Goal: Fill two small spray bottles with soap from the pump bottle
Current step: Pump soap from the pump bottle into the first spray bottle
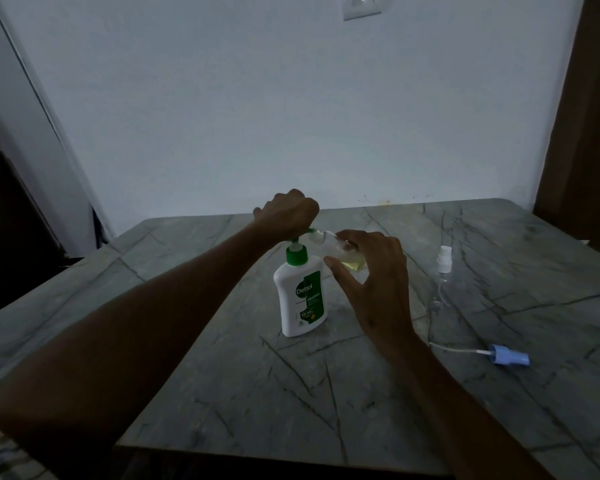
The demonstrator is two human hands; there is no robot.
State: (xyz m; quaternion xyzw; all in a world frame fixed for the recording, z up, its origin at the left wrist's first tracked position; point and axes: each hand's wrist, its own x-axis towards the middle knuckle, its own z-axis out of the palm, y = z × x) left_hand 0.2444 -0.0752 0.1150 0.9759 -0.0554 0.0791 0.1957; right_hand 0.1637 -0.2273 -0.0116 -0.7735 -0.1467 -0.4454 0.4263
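A white pump bottle point(301, 299) with a green label and green pump stands upright mid-table. My left hand point(288, 211) rests closed on top of its pump head. My right hand point(371, 268) holds a small clear spray bottle point(340, 252) tilted, its open mouth at the pump's nozzle; yellowish soap shows inside it. A second clear spray bottle point(442, 275) with a white sprayer top stands upright to the right. A blue sprayer cap point(508, 355) with its thin dip tube lies on the table at the right.
The grey marbled table point(222, 393) reaches back to a pale wall. Its front edge runs across the bottom of the view. A dark doorway is on the left, dark wood on the far right.
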